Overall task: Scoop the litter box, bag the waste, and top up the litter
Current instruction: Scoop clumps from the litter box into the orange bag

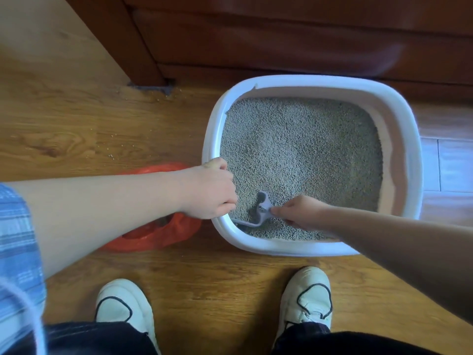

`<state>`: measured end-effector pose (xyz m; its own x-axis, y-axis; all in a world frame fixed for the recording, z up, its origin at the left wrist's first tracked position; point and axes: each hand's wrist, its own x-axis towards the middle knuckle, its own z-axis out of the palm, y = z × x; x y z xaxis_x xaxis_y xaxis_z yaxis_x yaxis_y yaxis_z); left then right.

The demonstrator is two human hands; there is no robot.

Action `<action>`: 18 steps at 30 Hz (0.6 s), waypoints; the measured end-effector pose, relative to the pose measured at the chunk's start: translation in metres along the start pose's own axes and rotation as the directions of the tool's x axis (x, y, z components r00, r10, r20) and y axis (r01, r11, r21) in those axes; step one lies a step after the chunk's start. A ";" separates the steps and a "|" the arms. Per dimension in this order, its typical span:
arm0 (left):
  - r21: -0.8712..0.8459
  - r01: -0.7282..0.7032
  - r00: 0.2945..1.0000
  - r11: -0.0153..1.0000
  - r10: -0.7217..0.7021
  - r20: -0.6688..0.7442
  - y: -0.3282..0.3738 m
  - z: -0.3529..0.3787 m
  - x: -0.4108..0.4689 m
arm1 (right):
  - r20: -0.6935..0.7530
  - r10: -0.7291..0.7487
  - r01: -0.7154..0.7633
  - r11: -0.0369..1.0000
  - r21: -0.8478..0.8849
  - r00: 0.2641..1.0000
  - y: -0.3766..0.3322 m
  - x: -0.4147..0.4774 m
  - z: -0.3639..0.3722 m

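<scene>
A white litter box (409,139) filled with grey litter (302,149) stands on the wooden floor. My right hand (299,212) grips the handle of a grey scoop (258,213), whose blade is dug into the litter at the box's near left corner. My left hand (212,188) rests over the box's left rim, fingers curled down on its inner edge. An orange plastic bag (158,231) lies on the floor just left of the box, partly hidden under my left forearm, with dark waste showing inside.
Dark wooden furniture (281,34) stands right behind the box. Scattered litter grains (111,155) dot the floor to the left. My two white shoes (125,308) are planted in front of the box.
</scene>
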<state>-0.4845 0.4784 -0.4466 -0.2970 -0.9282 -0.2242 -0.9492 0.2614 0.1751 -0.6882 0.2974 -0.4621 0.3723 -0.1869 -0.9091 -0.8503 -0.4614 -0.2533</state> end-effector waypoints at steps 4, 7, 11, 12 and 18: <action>-0.004 0.002 0.998 1.000 -0.002 0.064 0.001 -0.003 0.001 | -0.131 -0.062 0.063 0.998 0.006 0.990 0.001 0.001 0.006; -0.005 0.009 0.997 1.000 -0.009 0.078 0.001 -0.004 0.000 | -0.205 -0.127 0.141 0.988 0.059 0.970 0.008 -0.002 -0.008; -0.014 0.012 0.999 1.000 -0.012 0.049 0.001 -0.002 0.000 | -0.269 -0.111 0.169 0.964 0.203 0.957 0.022 -0.002 -0.031; -0.008 0.011 0.999 1.000 -0.011 0.042 0.002 -0.002 0.000 | -0.290 -0.102 0.170 0.961 0.218 0.952 0.024 -0.002 -0.036; -0.002 0.012 0.999 1.000 -0.012 0.030 0.002 -0.003 0.000 | -0.461 -0.162 0.174 0.985 -0.018 0.872 0.032 -0.013 -0.061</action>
<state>-0.4856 0.4782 -0.4431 -0.2882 -0.9229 -0.2553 -0.9526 0.2492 0.1745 -0.6977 0.2318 -0.4383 0.6342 -0.4881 -0.5996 -0.7660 -0.5020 -0.4015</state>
